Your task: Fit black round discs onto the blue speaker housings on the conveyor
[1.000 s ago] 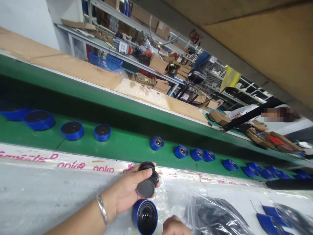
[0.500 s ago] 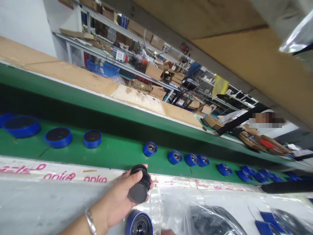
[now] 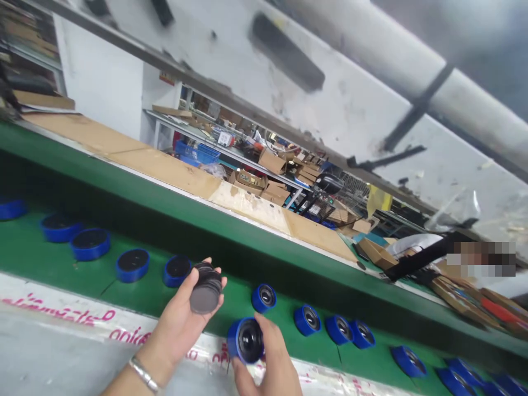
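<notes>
Factory workshop, assembly-line type. Tell-tale: long green belt (image 3: 231,316) in a walled channel, with near-identical blue-ringed lens units (image 3: 307,320) strung along it. Pink-lettered film (image 3: 132,334) along its near edge. Across the way, cluttered table (image 3: 190,130), open cardboard boxes (image 3: 272,161), blue plastic crate (image 3: 193,153). Far right, another person, white sleeve (image 3: 416,242) visible, by shallow cardboard trays (image 3: 375,253). Scuffed overhead panel (image 3: 231,49) also reads industrial.

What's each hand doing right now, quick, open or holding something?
Left hand: holding a stack of black discs.
Right hand: holding a blue-sided lens piece by its edge.
</notes>
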Action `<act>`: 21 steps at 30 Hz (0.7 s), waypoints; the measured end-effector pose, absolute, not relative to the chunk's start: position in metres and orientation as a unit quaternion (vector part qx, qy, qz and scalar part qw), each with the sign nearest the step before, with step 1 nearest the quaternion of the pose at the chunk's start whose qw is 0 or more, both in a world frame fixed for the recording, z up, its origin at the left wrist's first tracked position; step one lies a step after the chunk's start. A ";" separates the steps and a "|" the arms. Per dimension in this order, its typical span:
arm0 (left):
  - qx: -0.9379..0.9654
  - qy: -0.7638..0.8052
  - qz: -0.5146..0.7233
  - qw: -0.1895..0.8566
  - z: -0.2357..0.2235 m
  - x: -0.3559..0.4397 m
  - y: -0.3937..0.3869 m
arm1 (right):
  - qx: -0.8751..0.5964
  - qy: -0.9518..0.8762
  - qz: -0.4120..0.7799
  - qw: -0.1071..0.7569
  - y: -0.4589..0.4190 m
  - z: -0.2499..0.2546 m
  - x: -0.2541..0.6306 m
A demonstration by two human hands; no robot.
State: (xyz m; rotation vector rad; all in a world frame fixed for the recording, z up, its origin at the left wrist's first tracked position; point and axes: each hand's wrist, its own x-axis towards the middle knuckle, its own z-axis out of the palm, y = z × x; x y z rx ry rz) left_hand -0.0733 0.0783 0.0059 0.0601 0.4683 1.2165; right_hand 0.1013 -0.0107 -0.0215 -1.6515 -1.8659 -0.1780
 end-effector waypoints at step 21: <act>0.031 0.136 0.560 0.817 0.000 -0.075 0.090 | -0.500 -0.818 -0.139 0.248 0.071 -0.001 0.050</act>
